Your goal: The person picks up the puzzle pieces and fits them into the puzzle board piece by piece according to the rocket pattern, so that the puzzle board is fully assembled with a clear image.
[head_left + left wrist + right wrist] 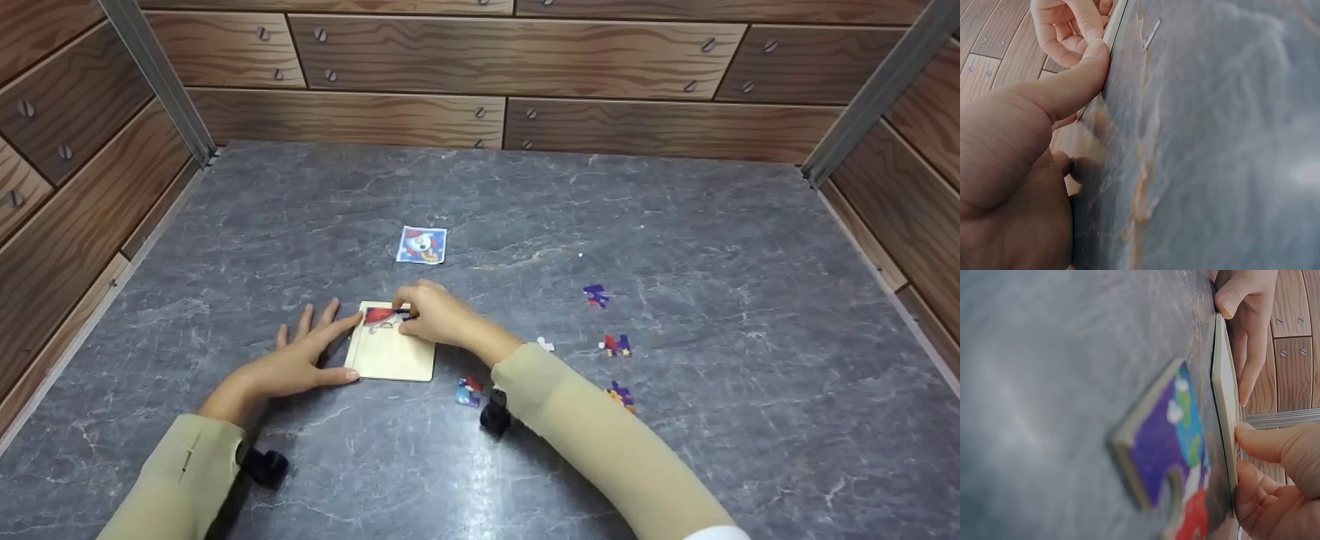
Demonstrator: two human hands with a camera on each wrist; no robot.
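A pale square puzzle board [394, 358] lies flat, with a red-and-white jigsaw piece [379, 316] in its upper left corner. My left hand [304, 364] rests along the board's left edge, fingers spread and thumb at the lower corner. At the upper right of the board, my right hand [442, 315] curls its thumb and index finger about a dark-edged puzzle piece [405, 308], mostly hidden by the fingers. In the right wrist view the right thumb [1264, 441] is right at the board's edge.
A printed picture card [422, 246] lies beyond the board. Loose puzzle pieces sit to the right: a purple one [596, 296], a red-and-purple one [616, 346], a white one [545, 344] and an orange-and-purple one [621, 396]. A blue-and-red piece [468, 392] lies near the right wrist.
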